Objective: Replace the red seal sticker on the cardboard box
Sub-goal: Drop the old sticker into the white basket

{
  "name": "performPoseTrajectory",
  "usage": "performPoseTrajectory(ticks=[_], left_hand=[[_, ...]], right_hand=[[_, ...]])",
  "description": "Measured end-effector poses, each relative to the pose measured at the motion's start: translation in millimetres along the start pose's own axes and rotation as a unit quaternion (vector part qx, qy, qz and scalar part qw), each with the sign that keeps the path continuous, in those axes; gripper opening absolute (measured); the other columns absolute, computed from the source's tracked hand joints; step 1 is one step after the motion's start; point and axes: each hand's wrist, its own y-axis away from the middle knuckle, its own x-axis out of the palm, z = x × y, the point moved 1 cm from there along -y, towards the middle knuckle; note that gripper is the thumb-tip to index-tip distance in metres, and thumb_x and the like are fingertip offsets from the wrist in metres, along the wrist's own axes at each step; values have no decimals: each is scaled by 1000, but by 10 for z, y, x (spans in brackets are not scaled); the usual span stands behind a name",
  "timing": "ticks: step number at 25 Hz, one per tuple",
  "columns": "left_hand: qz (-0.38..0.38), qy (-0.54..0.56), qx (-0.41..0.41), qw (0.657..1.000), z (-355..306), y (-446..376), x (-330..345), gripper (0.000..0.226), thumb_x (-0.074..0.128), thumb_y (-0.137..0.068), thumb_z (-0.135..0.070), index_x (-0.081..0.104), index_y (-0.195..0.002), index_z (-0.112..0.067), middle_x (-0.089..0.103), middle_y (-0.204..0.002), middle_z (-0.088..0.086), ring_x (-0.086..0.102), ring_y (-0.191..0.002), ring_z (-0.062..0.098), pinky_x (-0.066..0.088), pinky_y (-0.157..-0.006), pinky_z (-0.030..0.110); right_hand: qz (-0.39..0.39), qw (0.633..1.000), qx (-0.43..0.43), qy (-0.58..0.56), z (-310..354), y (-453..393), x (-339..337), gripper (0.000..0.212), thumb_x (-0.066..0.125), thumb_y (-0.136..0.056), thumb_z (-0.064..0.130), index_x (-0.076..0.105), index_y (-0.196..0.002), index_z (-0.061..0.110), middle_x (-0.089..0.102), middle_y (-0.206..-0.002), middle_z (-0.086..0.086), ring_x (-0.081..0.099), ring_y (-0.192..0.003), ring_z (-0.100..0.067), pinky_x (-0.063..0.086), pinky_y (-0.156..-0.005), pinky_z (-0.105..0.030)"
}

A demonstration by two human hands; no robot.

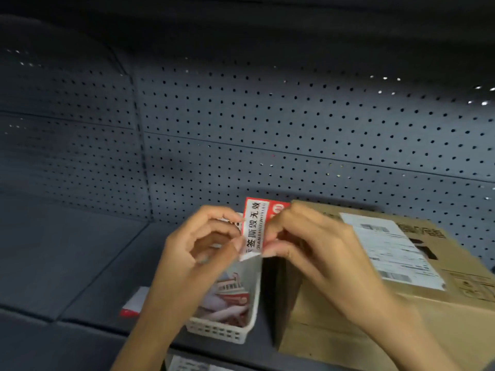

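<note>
A red and white seal sticker with black print is held upright between both hands, above the shelf. My left hand pinches its lower left edge, where a white backing corner curls away. My right hand pinches its right side. The cardboard box stands on the shelf at the right, partly under my right forearm, with a white shipping label on its top.
A small white slotted basket holding red and white sheets sits just left of the box, under my hands. A loose red and white sticker piece lies on the dark shelf at the left. A grey pegboard wall stands behind.
</note>
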Motion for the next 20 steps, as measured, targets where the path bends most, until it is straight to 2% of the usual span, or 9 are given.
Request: performPoseTrajectory(ticks=[4,8,10,12,15,17,19,20], left_hand=[[20,-53,-51,997,293,-74,-506,22,73,-81,-12,64,-95,-25,74,-84,2,69,-78,15,54,-70,25],[124,-163,-77,976,690,-130,-737,28,71,-85,-10,60,-98,-32,73,-79,-5,67,-75,9,44,-66,14],[177,-216,-79,957,852,-109,-734,27,70,-83,-15,58,-97,-35,72,-77,-8,67,-76,6,47,-68,20],[194,-260,-59,944,935,-82,-700,24,69,-84,-19,58,-97,-36,72,-76,-11,67,-80,3,51,-75,29],[162,-221,-41,961,941,-105,-724,24,69,-84,-13,61,-96,-32,71,-78,-12,67,-80,4,52,-79,25],[170,-165,-46,970,912,-139,-741,25,69,-85,-6,63,-97,-27,70,-78,-7,68,-78,9,53,-78,23],[181,-106,-60,976,844,-118,-735,24,67,-86,-2,64,-97,-23,68,-79,-2,69,-73,14,54,-73,22],[183,-81,-63,978,815,-99,-733,24,66,-87,-2,65,-97,-24,67,-80,-1,69,-72,15,54,-71,20]], right_hand=[[18,999,37,-8,155,-109,523,10,64,-93,36,63,-88,27,61,-90,15,64,-80,-6,53,-71,-31],[28,993,104,41,191,53,1080,7,62,-89,35,60,-87,29,62,-88,12,66,-77,-8,56,-66,-34],[31,983,171,52,159,221,1325,13,59,-84,40,57,-92,31,61,-94,11,68,-77,-11,57,-65,-34],[29,969,241,34,148,376,1461,22,61,-82,42,53,-103,37,63,-101,14,70,-83,-11,57,-69,-33],[-18,953,302,11,215,499,1449,31,64,-85,44,52,-114,48,62,-111,24,68,-96,0,54,-77,-21],[-79,942,324,-27,293,454,1403,28,57,-87,52,58,-115,49,54,-124,26,64,-108,1,50,-82,-14],[-123,919,353,-124,336,383,1421,32,49,-88,56,65,-114,47,48,-132,24,53,-125,2,47,-93,-13],[-137,901,367,-188,335,350,1450,34,47,-89,56,70,-112,44,51,-132,22,49,-130,2,46,-99,-18]])
